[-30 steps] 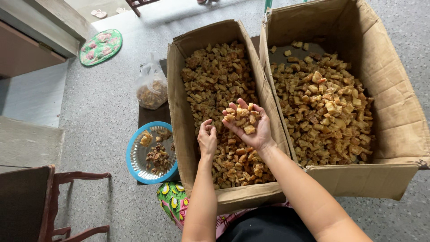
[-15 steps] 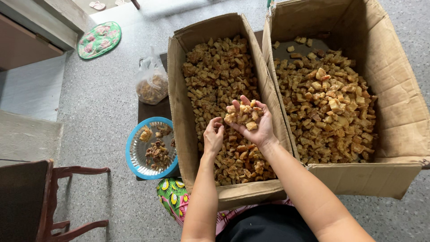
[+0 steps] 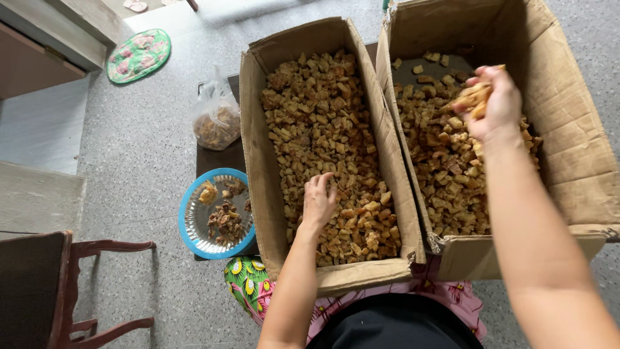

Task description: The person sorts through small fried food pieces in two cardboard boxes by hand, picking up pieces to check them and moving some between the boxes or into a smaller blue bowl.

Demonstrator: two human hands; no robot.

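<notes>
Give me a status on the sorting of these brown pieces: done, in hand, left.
Done: the right box holds a layer of pieces, and the blue plate holds a few dark ones. In hand: the right hand carries a handful over the right box; the left hand rests on pieces in the left box. Left: the left box is well filled.

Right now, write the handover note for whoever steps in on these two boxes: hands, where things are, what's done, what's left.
Left hand: open, fingers down among the brown pieces in the left cardboard box.
Right hand: closed on a handful of pieces, held over the right cardboard box.
Things: both boxes hold brown chunks; the left box is filled deeper, the right one shows bare bottom at its far end. A blue-rimmed plate with a few darker bits and a clear bag of pieces sit to the left of the boxes.
Done: a good layer already lies in the right box.
Left: the handful is not yet dropped; most of the left box remains.
</notes>
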